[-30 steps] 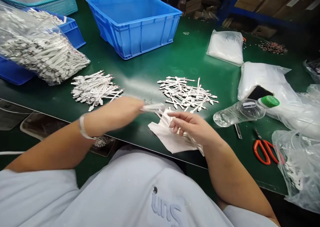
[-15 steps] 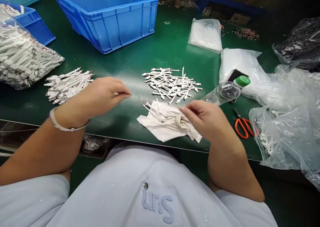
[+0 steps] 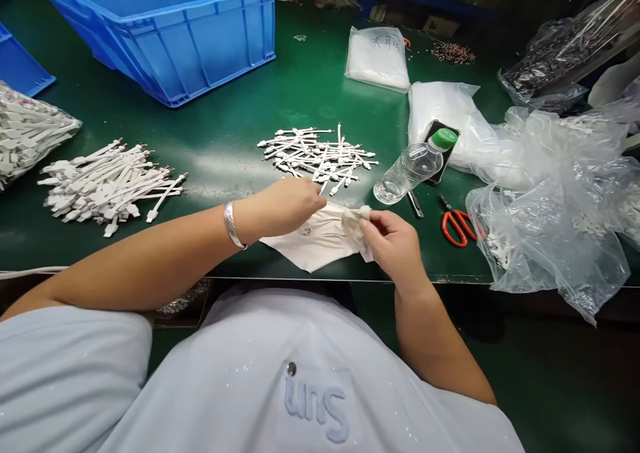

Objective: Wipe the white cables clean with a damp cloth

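Note:
A whitish cloth (image 3: 327, 243) lies near the table's front edge. My right hand (image 3: 395, 240) pinches a bunched, raised fold at its right side. My left hand (image 3: 285, 208), with a bracelet at the wrist, is closed over the cloth's left part; whatever its fingertips grip is hidden. Just beyond the cloth is a loose pile of short white cables (image 3: 320, 153) with plugs. On the left, more of these cables form a denser heap (image 3: 100, 183). Part of the cloth and anything lying on it is covered by my left hand.
A blue bin (image 3: 200, 46) stands at the back left, with a bag of cables (image 3: 30, 133) at the left edge. To the right are a clear bottle (image 3: 407, 173) with a green cap, red-handled cutters (image 3: 455, 226), and plastic bags (image 3: 550, 220). White packets (image 3: 377, 60) lie farther back.
My left hand has moved right, from beside the left heap to over the cloth. My right hand now grips a lifted fold of the cloth. The view has shifted rightward.

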`<action>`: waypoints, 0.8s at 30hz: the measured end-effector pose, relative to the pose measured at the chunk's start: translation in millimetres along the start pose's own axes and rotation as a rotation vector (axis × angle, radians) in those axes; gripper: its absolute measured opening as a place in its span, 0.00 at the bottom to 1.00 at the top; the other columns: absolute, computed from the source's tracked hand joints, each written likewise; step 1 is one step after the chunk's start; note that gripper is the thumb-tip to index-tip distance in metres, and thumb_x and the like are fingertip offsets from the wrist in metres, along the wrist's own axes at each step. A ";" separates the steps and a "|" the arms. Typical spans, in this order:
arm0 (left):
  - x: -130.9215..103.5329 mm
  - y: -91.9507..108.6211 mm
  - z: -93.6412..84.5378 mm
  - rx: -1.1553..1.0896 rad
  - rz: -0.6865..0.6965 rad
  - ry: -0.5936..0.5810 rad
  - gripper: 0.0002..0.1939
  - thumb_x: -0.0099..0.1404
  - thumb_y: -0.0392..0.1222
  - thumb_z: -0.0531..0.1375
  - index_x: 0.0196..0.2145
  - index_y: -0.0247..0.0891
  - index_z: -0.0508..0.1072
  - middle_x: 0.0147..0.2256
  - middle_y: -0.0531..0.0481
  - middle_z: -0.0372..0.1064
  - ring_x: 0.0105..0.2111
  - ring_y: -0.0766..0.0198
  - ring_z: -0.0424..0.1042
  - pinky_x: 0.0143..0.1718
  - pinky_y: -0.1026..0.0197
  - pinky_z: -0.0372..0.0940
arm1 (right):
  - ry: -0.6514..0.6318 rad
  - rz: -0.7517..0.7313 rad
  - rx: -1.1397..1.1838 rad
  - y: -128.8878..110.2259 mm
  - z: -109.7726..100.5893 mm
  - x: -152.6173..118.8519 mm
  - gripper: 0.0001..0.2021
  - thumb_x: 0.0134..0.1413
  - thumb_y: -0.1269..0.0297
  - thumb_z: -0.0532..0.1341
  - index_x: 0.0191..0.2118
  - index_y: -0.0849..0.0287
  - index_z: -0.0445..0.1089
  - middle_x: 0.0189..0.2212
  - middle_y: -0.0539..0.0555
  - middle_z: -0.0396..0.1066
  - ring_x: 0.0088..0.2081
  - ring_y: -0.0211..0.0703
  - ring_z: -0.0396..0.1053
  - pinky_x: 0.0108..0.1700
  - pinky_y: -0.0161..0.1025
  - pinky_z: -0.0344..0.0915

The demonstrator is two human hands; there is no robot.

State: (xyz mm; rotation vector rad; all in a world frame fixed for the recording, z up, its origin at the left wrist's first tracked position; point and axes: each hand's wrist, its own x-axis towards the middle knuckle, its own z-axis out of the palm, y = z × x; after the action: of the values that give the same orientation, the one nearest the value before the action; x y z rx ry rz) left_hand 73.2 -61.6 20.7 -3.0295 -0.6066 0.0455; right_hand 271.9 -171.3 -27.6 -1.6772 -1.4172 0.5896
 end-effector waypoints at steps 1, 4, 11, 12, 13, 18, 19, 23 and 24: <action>-1.6 -0.8 -7.9 0.018 -0.005 0.059 0.12 0.57 0.24 0.53 0.33 0.32 0.74 0.32 0.41 0.71 0.33 0.58 0.68 0.31 0.60 0.58 | 0.047 0.021 0.126 3.4 -4.3 -1.4 0.09 0.54 0.59 0.62 0.38 0.58 0.74 0.31 0.52 0.70 0.33 0.40 0.67 0.39 0.39 0.64; -4.3 2.3 -28.3 0.031 0.019 0.276 0.13 0.61 0.26 0.51 0.36 0.34 0.74 0.35 0.43 0.71 0.35 0.59 0.69 0.34 0.60 0.61 | 0.251 -0.032 0.402 10.5 -15.8 -4.8 0.06 0.48 0.61 0.66 0.32 0.56 0.75 0.34 0.50 0.70 0.38 0.40 0.68 0.45 0.41 0.65; -9.7 13.1 18.2 -0.267 0.267 0.282 0.14 0.65 0.28 0.50 0.37 0.35 0.76 0.42 0.44 0.75 0.41 0.61 0.72 0.41 0.60 0.66 | 0.435 0.025 0.957 10.1 -42.0 -12.4 0.09 0.45 0.59 0.66 0.34 0.56 0.75 0.44 0.52 0.74 0.48 0.47 0.71 0.53 0.49 0.67; -12.7 11.0 28.2 -0.359 0.281 0.252 0.13 0.66 0.30 0.52 0.37 0.36 0.76 0.43 0.44 0.75 0.42 0.61 0.73 0.43 0.61 0.67 | 0.434 0.035 0.996 10.8 -44.5 -13.9 0.10 0.46 0.58 0.65 0.35 0.55 0.74 0.42 0.52 0.75 0.47 0.47 0.72 0.51 0.50 0.69; -16.0 8.1 35.3 -0.461 0.274 0.252 0.11 0.66 0.33 0.54 0.37 0.36 0.76 0.44 0.43 0.75 0.43 0.60 0.73 0.44 0.61 0.67 | 0.433 0.045 1.020 12.0 -46.1 -15.6 0.10 0.47 0.57 0.66 0.35 0.54 0.74 0.40 0.51 0.75 0.45 0.46 0.73 0.49 0.49 0.70; -26.0 -5.2 20.2 -0.826 -0.114 0.458 0.10 0.64 0.46 0.59 0.33 0.37 0.76 0.37 0.45 0.77 0.37 0.63 0.74 0.42 0.62 0.68 | 0.394 0.025 0.920 12.7 -41.9 -26.9 0.08 0.46 0.61 0.70 0.33 0.51 0.73 0.27 0.44 0.70 0.28 0.34 0.70 0.34 0.38 0.73; -24.9 -5.2 11.3 -0.855 -0.199 0.486 0.11 0.64 0.46 0.58 0.33 0.37 0.76 0.35 0.46 0.76 0.36 0.64 0.73 0.40 0.63 0.67 | 0.353 -0.013 0.852 9.3 -39.7 -29.2 0.06 0.46 0.62 0.69 0.33 0.51 0.74 0.28 0.44 0.70 0.28 0.34 0.69 0.32 0.37 0.72; -11.1 4.6 -20.6 -0.951 -0.177 0.329 0.13 0.63 0.45 0.58 0.42 0.38 0.75 0.41 0.47 0.75 0.40 0.63 0.73 0.42 0.63 0.66 | 0.142 -0.231 0.483 -15.1 -32.7 -34.6 0.05 0.48 0.69 0.68 0.33 0.52 0.77 0.37 0.52 0.71 0.41 0.42 0.70 0.41 0.42 0.70; -6.6 7.9 -26.2 -0.973 -0.123 0.260 0.15 0.62 0.45 0.58 0.45 0.39 0.74 0.44 0.48 0.74 0.42 0.63 0.72 0.42 0.63 0.65 | 0.098 -0.276 0.411 -21.5 -31.5 -35.2 0.07 0.49 0.71 0.67 0.34 0.51 0.77 0.38 0.52 0.71 0.43 0.43 0.68 0.42 0.42 0.69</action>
State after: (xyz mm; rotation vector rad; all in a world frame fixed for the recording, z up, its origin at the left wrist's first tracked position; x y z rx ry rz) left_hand 71.2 -72.6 46.5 -3.7494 -1.0165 -0.8827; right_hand 276.1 -214.2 1.5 -1.1503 -1.3226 0.5857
